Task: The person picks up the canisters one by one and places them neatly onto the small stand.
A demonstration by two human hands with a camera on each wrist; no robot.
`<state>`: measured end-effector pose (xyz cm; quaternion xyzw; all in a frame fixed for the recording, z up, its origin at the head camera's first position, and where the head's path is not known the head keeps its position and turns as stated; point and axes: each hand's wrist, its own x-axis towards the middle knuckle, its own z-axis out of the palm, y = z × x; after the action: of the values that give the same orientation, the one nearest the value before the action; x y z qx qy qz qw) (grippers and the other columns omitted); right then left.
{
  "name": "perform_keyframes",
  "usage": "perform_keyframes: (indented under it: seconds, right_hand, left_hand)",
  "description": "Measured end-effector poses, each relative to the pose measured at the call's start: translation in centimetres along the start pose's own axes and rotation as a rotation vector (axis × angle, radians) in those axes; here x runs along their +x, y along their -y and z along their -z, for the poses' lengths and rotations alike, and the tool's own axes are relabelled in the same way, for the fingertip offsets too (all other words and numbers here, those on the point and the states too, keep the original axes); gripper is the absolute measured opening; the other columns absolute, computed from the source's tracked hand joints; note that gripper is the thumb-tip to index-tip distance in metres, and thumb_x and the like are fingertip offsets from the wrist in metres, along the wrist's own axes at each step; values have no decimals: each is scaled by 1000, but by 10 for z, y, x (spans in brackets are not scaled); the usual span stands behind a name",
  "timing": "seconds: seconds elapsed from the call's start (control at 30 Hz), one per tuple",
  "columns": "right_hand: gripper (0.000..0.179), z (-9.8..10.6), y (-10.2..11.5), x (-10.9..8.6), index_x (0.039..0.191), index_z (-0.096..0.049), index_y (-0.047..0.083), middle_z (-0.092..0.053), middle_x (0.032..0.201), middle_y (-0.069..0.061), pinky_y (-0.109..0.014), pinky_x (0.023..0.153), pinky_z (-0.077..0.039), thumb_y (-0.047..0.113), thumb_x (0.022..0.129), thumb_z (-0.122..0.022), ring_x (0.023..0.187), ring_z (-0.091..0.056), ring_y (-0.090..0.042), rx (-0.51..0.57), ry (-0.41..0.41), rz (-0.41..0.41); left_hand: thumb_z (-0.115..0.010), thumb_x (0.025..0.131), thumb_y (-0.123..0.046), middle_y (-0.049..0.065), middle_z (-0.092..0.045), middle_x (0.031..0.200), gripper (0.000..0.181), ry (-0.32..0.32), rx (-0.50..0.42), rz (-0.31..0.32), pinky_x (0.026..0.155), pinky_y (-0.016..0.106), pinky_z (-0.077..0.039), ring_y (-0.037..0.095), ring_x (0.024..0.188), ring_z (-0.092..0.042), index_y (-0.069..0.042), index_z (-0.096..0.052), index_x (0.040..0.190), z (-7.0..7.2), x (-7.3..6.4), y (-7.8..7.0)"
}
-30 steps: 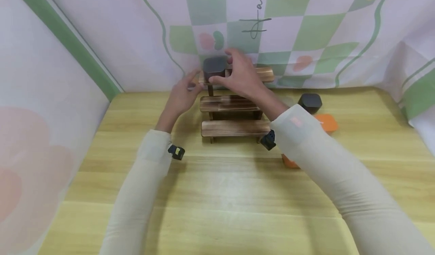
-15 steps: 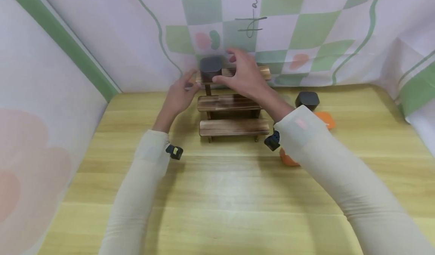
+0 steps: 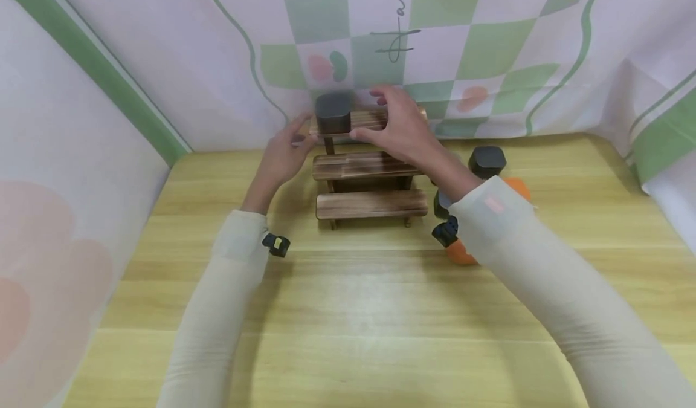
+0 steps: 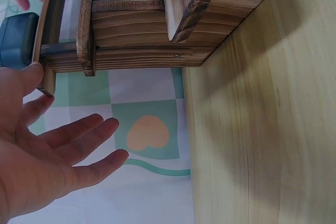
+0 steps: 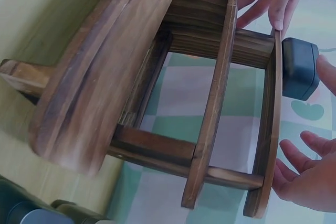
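Observation:
A dark grey, rounded-square block (image 3: 333,112) stands at the left end of the top tier of a three-tier brown wooden rack (image 3: 372,204). My left hand (image 3: 283,157) is at that tier's left end. In the left wrist view, the thumb (image 4: 32,76) touches the tier's end beside the block (image 4: 18,40), and the other fingers spread loosely in the air. To the block's right, my right hand (image 3: 405,127) holds nothing; its thumb and fingers are spread, with the thumb close to the block. The right wrist view shows a small gap between a right fingertip and the block (image 5: 300,69).
Right of the rack, a similar dark block (image 3: 487,161) stands on the wooden table (image 3: 359,311). Orange pieces (image 3: 461,253) and another dark item (image 3: 441,205) are partly hidden by my right sleeve. A checkered green-and-white cloth (image 3: 429,57) hangs right behind the rack.
My right hand has drawn away from the block to the right, widening the gap. The block stays on the top tier, and my left hand keeps its place at the tier's end.

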<state>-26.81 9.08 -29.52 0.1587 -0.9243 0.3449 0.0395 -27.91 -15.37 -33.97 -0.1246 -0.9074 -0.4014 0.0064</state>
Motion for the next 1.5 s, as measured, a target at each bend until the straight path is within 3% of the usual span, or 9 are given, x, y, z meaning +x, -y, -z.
perform_keyframes:
  seconds: [0.3,0.67,0.9,1.13,1.5]
  right_hand:
    - [86,1,-3,-6,151,-37,5,-41,151,-11,-47,112,-32,47,87,-76,134,-40,-28,0,-20,24]
    - [85,-1,-2,-15,151,-37,3,-42,150,-15,-48,109,-36,43,88,-77,133,-42,-30,10,-7,38]
    - [85,2,-3,-22,152,-36,3,-41,151,-13,-48,110,-34,42,88,-76,135,-39,-30,32,5,27]
    - [85,5,-8,-31,152,-36,5,-41,150,-15,-51,111,-32,46,88,-75,136,-36,-32,8,4,24]
    - [84,7,-15,-43,151,-36,3,-41,148,-16,-52,111,-31,36,87,-80,133,-37,-35,-2,-36,46]
  left_hand:
    - [-54,105,-37,13,-62,134,57,4,-2,30,103,50,-45,30,125,-56,-28,-33,157,1,0,1]
    - [-54,105,-36,16,-61,134,58,5,13,13,102,51,-46,34,124,-57,-23,-34,157,3,1,3]
    - [-55,104,-35,17,-52,144,58,4,2,7,103,52,-45,32,127,-55,-22,-35,157,5,1,4]
    - [-55,105,-33,17,-54,143,57,0,5,7,103,52,-45,32,126,-55,-22,-36,157,6,0,3]
    - [-54,105,-34,16,-50,147,57,7,1,19,103,51,-45,31,127,-54,-23,-35,157,6,0,2]
